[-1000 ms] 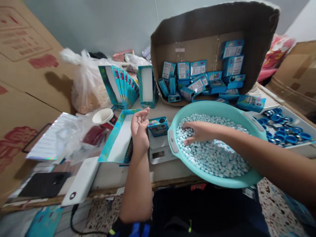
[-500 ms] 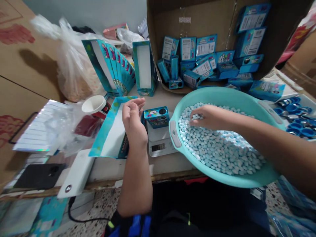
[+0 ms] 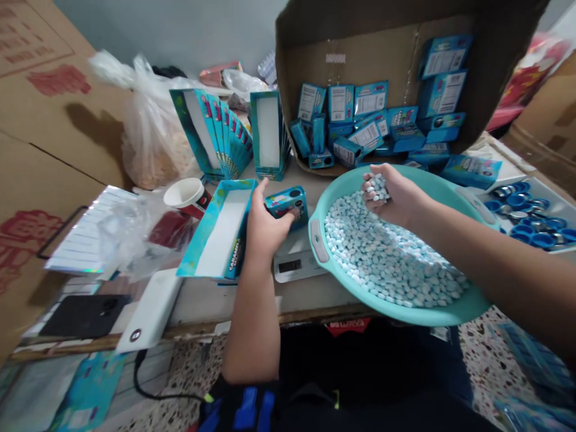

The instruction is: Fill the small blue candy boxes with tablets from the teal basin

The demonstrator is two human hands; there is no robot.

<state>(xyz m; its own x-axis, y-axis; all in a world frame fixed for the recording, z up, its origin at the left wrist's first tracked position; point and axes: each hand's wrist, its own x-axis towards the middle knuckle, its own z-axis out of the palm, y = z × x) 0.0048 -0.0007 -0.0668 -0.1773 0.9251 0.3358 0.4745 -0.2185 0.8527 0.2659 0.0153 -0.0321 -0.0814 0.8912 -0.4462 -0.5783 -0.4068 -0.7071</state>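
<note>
My left hand [image 3: 265, 231] is closed around a small blue candy box [image 3: 288, 203], its thumb lying across the front face. The box has a dark round spot on top, perhaps an opening, and sits over the white kitchen scale [image 3: 299, 267]; whether it touches the scale I cannot tell. Cupped in my right hand [image 3: 398, 195] is a handful of pale blue and white candies [image 3: 378, 187], held above the turquoise basin [image 3: 315, 240]. Many more loose candies [image 3: 382, 264] fill the basin. Left of my left hand lies an open blue display tray [image 3: 216, 234] with a white inside.
Behind the basin, a large cardboard box [image 3: 310, 54] holds many small blue boxes. Stacked display trays [image 3: 216, 132] stand at the back. On the left are a paper cup [image 3: 184, 193], a black phone [image 3: 83, 315] and a white power bank [image 3: 150, 309]. Blue-rimmed pieces [image 3: 535, 219] fill a tray at right.
My left hand has moved from beside the small box to grip it. My right hand has risen from among the candies with a handful. The whole view has shifted slightly.
</note>
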